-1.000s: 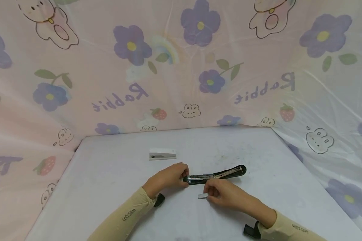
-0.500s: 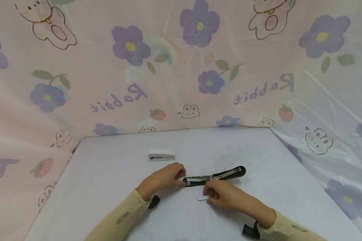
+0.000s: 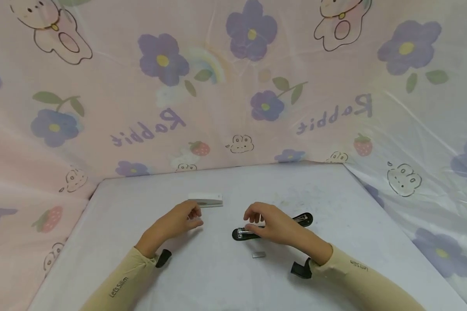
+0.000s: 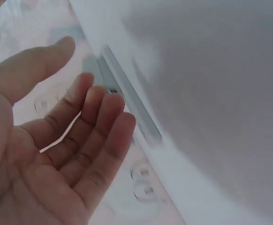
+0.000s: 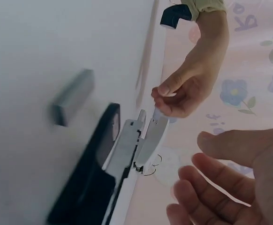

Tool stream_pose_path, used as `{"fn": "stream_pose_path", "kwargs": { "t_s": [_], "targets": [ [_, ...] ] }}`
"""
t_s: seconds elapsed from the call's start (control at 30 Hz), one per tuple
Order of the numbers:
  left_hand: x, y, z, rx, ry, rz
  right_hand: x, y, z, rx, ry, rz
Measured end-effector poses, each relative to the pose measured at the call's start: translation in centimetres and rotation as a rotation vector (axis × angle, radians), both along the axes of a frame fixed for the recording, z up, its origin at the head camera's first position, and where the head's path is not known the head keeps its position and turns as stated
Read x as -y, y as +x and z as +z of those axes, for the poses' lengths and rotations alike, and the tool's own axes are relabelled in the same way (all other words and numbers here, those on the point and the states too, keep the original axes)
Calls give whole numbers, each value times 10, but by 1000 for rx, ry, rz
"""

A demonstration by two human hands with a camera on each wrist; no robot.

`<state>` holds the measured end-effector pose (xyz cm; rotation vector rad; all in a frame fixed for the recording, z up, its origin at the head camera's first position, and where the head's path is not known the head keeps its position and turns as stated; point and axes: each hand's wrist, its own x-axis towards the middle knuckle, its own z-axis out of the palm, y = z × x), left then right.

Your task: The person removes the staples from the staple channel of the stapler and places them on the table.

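Left of centre in the head view, the left hand (image 3: 177,220) is held with its thumb apart from its loosely bent fingers; by it, the left end of a white stapler (image 3: 210,199) is partly hidden. At the centre, a black stapler (image 3: 242,233) is laid opened out on the white counter (image 3: 210,276), slanted up to the right. Below it, a small grey block (image 3: 258,255) (blurred in the right wrist view) is seen lying flat. Over the black stapler's middle the right hand (image 3: 276,224) is held, thumb and fingers parted. Behind, a flower-printed cloth (image 3: 214,116) is hung.
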<state>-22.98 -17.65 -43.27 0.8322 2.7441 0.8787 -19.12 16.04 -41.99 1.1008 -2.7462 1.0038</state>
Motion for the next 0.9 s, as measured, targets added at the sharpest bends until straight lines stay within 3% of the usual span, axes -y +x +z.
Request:
{"fn": "stream_pose_path", "kwargs": {
  "t_s": [0.17,0.27,0.57,0.9],
  "targets": [
    [26,-7,3,21,-5,117,22,-22,6,-33,-16,-16],
    [35,-13,1,27,-7,156,35,-35,7,-40,-10,-26],
    [42,-47,-17,56,-32,124,75,-69,5,16,25,-11],
    [34,-77,-13,123,-98,84,103,-102,-3,90,8,-26]
  ]
}}
